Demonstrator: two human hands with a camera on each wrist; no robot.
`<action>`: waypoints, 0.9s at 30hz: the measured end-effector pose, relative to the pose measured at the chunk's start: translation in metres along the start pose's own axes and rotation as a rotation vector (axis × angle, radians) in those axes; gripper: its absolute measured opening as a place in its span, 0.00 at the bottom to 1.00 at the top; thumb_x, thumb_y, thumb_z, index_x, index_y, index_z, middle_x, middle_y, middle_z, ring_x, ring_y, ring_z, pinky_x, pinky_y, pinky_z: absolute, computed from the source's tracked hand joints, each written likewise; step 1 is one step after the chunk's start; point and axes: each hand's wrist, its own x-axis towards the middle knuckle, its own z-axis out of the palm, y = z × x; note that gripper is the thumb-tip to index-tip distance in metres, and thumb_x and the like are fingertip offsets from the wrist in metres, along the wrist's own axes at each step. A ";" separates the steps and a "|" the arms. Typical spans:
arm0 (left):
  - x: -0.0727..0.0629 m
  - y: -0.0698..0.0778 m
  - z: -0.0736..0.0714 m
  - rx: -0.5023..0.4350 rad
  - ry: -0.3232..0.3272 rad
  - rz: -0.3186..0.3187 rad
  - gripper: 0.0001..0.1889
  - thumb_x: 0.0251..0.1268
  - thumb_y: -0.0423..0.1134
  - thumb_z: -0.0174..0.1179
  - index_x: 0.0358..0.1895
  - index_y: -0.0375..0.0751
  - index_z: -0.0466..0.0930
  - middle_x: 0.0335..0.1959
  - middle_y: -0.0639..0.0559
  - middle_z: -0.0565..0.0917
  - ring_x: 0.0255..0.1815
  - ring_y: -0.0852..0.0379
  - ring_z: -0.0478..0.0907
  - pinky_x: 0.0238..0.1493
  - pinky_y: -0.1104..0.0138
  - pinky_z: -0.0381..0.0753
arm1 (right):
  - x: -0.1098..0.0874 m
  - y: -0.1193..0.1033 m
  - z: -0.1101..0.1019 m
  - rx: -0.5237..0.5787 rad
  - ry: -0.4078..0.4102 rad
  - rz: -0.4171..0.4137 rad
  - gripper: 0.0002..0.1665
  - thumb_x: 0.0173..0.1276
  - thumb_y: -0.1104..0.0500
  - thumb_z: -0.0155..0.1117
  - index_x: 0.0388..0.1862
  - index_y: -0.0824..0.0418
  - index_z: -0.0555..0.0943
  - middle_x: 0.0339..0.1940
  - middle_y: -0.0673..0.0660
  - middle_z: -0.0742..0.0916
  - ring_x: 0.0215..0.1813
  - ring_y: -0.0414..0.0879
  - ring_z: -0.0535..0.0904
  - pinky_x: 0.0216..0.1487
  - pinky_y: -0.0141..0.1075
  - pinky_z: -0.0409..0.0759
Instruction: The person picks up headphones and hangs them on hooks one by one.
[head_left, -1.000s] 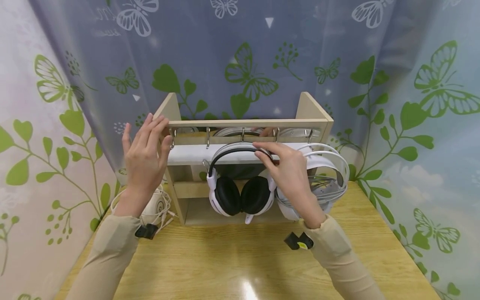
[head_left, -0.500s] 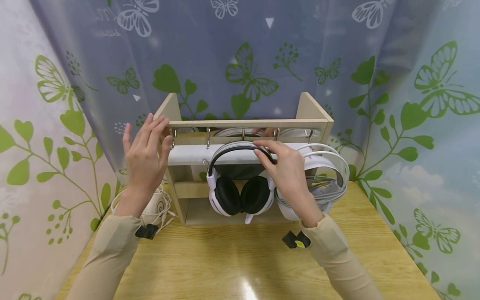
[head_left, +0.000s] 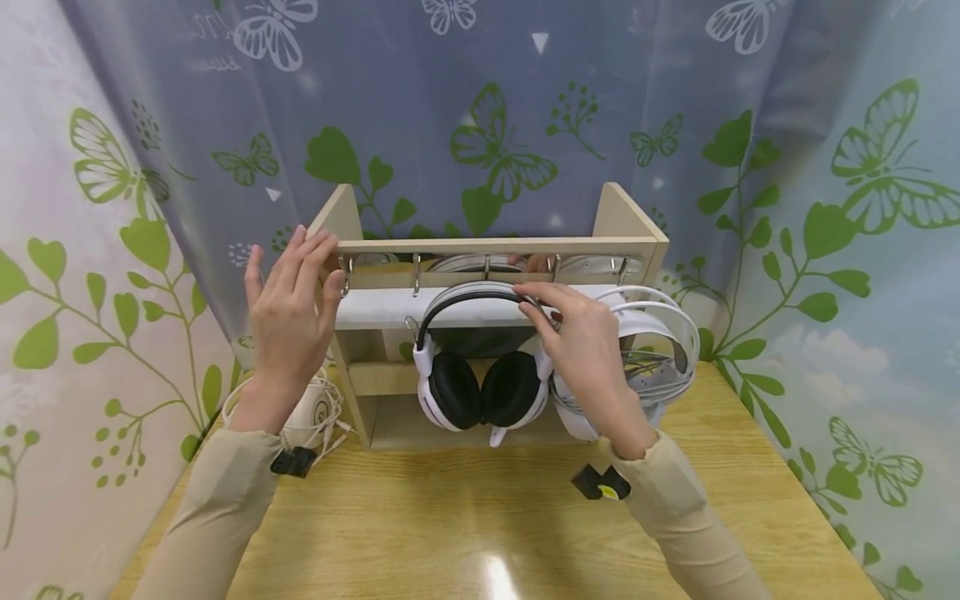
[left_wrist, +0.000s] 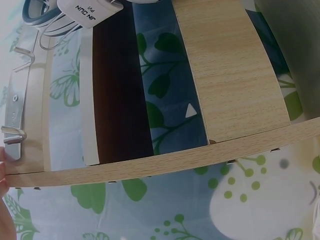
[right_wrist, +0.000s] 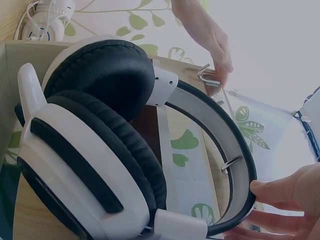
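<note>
A white headset point(head_left: 480, 358) with black ear pads and a short white stub hangs upright at the middle of a wooden hook rack point(head_left: 495, 247). My right hand point(head_left: 581, 342) pinches the right part of its headband point(right_wrist: 239, 145) between thumb and fingers. In the right wrist view, a metal hook point(right_wrist: 231, 164) shows inside the arch of the band. My left hand point(head_left: 288, 321) rests with fairly straight fingers on the rack's upper left corner, beside the leftmost hook point(head_left: 345, 277). Only its fingertips point(left_wrist: 2, 172) enter the left wrist view.
Another white headset point(head_left: 660, 350) with coiled grey cable hangs at the rack's right end. A white corded device point(head_left: 307, 421) lies left of the rack on the wooden table point(head_left: 450, 517). Patterned curtains point(head_left: 420, 108) stand behind and at both sides.
My right hand shifts slightly left, then slightly right along the headband. The headset and my left hand stay practically in place.
</note>
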 end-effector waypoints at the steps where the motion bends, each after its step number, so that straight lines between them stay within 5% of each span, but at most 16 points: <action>1: 0.000 0.000 0.000 0.000 0.001 0.000 0.27 0.82 0.56 0.42 0.65 0.40 0.79 0.66 0.46 0.80 0.72 0.46 0.71 0.79 0.46 0.45 | 0.000 0.000 -0.001 -0.001 0.004 -0.009 0.13 0.70 0.58 0.70 0.52 0.55 0.89 0.50 0.54 0.91 0.47 0.49 0.89 0.40 0.45 0.87; 8: 0.000 0.000 0.000 -0.001 0.001 -0.005 0.27 0.82 0.56 0.43 0.65 0.41 0.78 0.66 0.47 0.80 0.72 0.45 0.71 0.79 0.46 0.45 | -0.003 0.005 -0.006 -0.040 0.013 -0.062 0.13 0.68 0.60 0.71 0.50 0.55 0.90 0.45 0.54 0.91 0.35 0.46 0.86 0.31 0.40 0.80; 27: 0.000 0.001 0.000 0.000 0.000 -0.014 0.28 0.82 0.56 0.42 0.65 0.40 0.78 0.66 0.46 0.80 0.73 0.46 0.71 0.80 0.46 0.45 | -0.007 0.024 -0.035 0.006 0.130 -0.168 0.12 0.67 0.64 0.72 0.49 0.57 0.90 0.43 0.54 0.92 0.38 0.47 0.89 0.35 0.41 0.85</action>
